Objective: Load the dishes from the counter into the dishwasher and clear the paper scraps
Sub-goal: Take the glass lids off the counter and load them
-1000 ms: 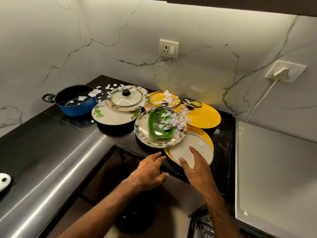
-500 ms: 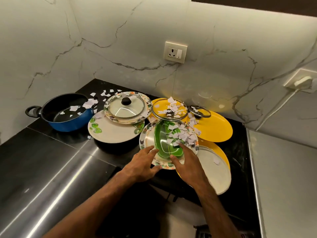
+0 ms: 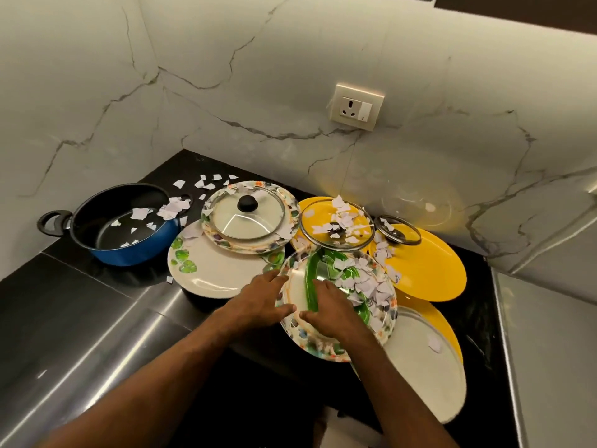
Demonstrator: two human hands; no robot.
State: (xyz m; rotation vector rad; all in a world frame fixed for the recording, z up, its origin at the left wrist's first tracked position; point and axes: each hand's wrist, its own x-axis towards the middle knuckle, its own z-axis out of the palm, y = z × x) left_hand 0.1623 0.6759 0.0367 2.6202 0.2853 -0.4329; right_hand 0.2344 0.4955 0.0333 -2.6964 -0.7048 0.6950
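A floral-rimmed plate (image 3: 386,321) on the black counter (image 3: 106,279) carries a green dish (image 3: 326,263) heaped with torn paper scraps (image 3: 365,282). My left hand (image 3: 258,302) holds the plate's left rim, thumb lying over the edge. Laid palm down on the plate, my right hand (image 3: 332,312) has its fingers reaching onto the green dish. Around it lie a white leaf-print plate (image 3: 219,273), a second floral plate (image 3: 290,208) under a glass lid (image 3: 247,218), yellow plates (image 3: 429,270), a scrap-covered glass lid (image 3: 336,227) and a white plate (image 3: 423,373).
A blue pot (image 3: 129,250) with a few scraps inside stands at the left, loose scraps behind it. A small lid (image 3: 399,229) rests on the yellow plate. A wall socket (image 3: 357,106) is above. A steel surface (image 3: 555,350) borders the right.
Both hands moved forward from the counter's front edge onto the floral plate. The view has come closer and lower over the dishes.
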